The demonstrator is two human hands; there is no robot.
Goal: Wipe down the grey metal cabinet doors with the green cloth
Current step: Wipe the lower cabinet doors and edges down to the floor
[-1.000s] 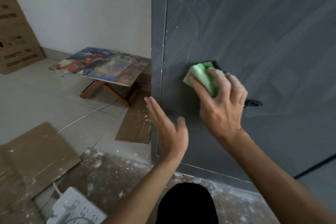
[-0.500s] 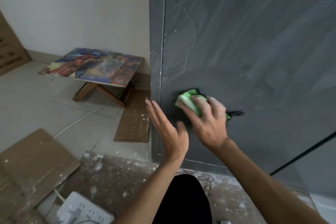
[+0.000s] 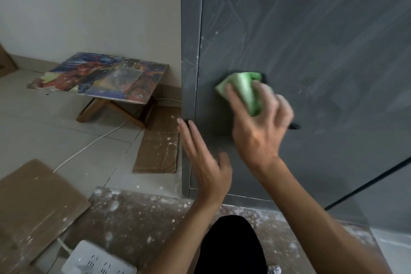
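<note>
The grey metal cabinet door (image 3: 311, 40) fills the right of the view, streaked with pale smears and white specks. My right hand (image 3: 259, 127) presses the folded green cloth (image 3: 244, 89) against the lower left part of the door, fingers curled over it. The hand is blurred. A small black handle (image 3: 294, 126) pokes out from behind it. My left hand (image 3: 204, 160) hovers with straight fingers beside the door's left edge, holding nothing.
A low wooden folding table (image 3: 102, 78) with a colourful top stands by the white wall. Cardboard sheets (image 3: 155, 140) lie on the floor, which is dusty and paint-spattered. A white power strip (image 3: 95, 260) and its cable sit at bottom left. My dark knee (image 3: 231, 247) is below.
My right hand dropped down the door with the cloth, then came back up and slightly right. The left hand stayed near the door's left edge.
</note>
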